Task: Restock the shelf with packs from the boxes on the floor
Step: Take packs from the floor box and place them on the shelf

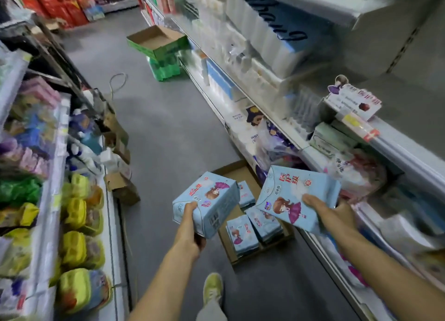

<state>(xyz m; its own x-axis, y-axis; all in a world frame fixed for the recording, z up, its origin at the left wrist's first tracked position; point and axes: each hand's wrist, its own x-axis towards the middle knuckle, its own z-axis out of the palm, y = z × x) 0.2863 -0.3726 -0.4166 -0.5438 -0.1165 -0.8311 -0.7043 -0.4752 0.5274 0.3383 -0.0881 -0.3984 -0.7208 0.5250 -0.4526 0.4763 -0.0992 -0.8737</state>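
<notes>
Both grips are clamped on packs: the left hand [190, 227] curls round the near end of a light-blue pack [207, 201], thumb on top, and the right hand [333, 212] pinches a second, flatter light-blue pack [297, 195] by its lower right corner, with the thumb across the front. Each pack carries a cartoon girl in a purple dress; the right one shows large red Chinese characters along its upper edge and a small round red seal, while the left one's red writing is blurred and only a barcode on its end face is clear.

Below and between the hands, an open cardboard box [240, 174] lies on the grey floor [168, 133], touching the base of the right-hand shelf [390, 142]. Four more of the same blue packs [243, 235] stand in it, crowded toward its near right corner, leaving bare cardboard at the far end.

On the shelf edge, a price strip [358, 124] in yellow and red sits under a display card [354, 99] with red characters that are too soft to read. A white bundle [272, 29] higher up bears dark cursive lettering.

Farther along the aisle, a green-sided empty box [156, 41] rests on green shrink-wrapped goods [165, 68] against the same shelf. The aisle between stays open floor, narrowed on the left by small cartons [122, 188]. A yellow-green shoe [213, 288] shows at the bottom.
</notes>
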